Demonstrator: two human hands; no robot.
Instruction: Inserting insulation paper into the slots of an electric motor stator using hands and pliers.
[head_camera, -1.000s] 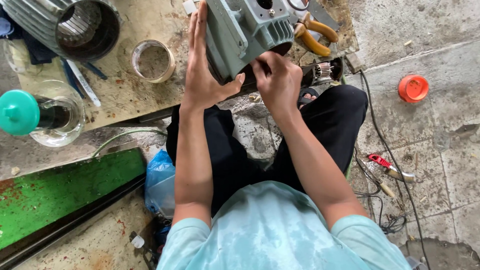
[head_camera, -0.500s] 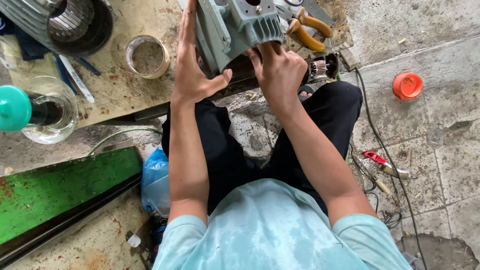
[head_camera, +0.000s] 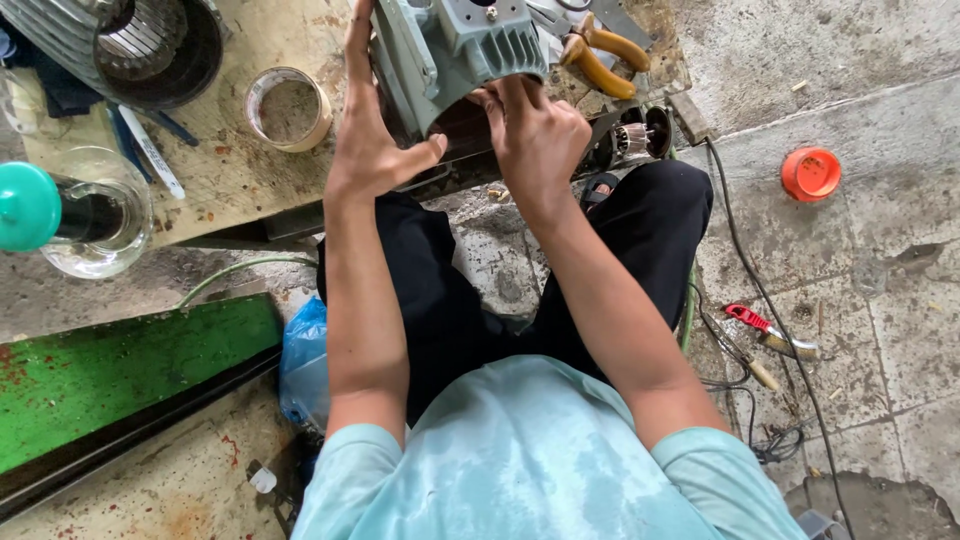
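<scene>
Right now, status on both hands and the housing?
Left hand flat on housing side. Right hand fingers at its open end. Pliers just behind.

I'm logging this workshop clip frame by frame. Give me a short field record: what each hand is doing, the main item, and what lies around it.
left hand: open, flat against the side of the grey-green finned metal motor housing
right hand: fingers curled at the housing's open lower end; whether they grip anything cannot be told
support: worn stained workbench
left of housing: round tin of grey powder
right of housing: orange-handled pliers
floor: round orange cap
</scene>
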